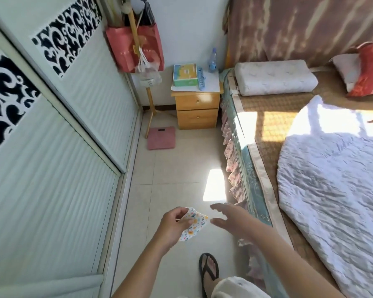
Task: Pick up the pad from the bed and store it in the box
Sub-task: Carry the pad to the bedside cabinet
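My left hand point(173, 225) grips a small pad point(195, 224) in a white wrapper with a yellow and blue flower print, held over the floor in front of me. Just to its right, my right hand point(228, 218) is spread with the fingers apart, close to the pad but not touching it. The box point(185, 74), green-sided with a yellow and blue lid, sits shut on the wooden nightstand point(197, 109) at the far end of the aisle. The bed point(274, 117) runs along the right side.
A sliding wardrobe point(52, 136) lines the left. A pink scale point(161, 138) lies on the tile floor by a wooden coat stand point(149, 112) with a red bag point(136, 46). A water bottle point(212, 61) stands on the nightstand. A white quilt point(336, 179) and a pillow point(275, 77) lie on the bed.
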A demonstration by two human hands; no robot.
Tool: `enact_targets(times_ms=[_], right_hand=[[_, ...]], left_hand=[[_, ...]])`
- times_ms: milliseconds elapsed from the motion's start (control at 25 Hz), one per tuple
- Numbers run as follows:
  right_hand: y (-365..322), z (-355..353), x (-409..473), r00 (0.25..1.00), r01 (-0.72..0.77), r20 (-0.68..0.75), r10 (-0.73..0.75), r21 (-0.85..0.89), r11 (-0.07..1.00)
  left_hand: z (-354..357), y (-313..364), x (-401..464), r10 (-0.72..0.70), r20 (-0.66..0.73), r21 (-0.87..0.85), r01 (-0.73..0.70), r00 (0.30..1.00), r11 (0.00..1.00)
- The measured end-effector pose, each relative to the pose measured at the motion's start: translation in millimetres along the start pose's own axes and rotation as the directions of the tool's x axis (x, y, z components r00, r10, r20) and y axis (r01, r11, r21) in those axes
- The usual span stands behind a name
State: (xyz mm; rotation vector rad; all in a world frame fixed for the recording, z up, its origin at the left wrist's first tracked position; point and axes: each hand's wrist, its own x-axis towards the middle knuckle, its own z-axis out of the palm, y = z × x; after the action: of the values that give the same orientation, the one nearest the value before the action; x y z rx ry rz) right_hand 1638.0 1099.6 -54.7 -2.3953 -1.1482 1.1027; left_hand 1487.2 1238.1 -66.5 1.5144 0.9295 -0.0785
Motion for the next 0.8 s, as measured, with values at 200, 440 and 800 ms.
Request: enact_targets(times_ms=[200, 440, 800], right_hand=[[-13, -69, 76, 0.995, 0.098, 0.017, -0.099, 0.05, 0.994], [-20, -131, 170, 0.981, 0.194, -0.022, -0.193, 0.184, 0.964], [-26, -254, 348, 0.992, 0.077, -0.122, -0.04, 0.315, 0.946]], left_hand=[[-14, 65, 72, 0.061, 0.019, 0.011, -0.061, 0.998, 0.998], [-35, 125, 167, 0.085, 0.033, -0.049, -0.083, 0.996, 0.995], [-105, 226, 369, 0.042, -0.049, -0.105, -0.047, 0.998, 0.993]])
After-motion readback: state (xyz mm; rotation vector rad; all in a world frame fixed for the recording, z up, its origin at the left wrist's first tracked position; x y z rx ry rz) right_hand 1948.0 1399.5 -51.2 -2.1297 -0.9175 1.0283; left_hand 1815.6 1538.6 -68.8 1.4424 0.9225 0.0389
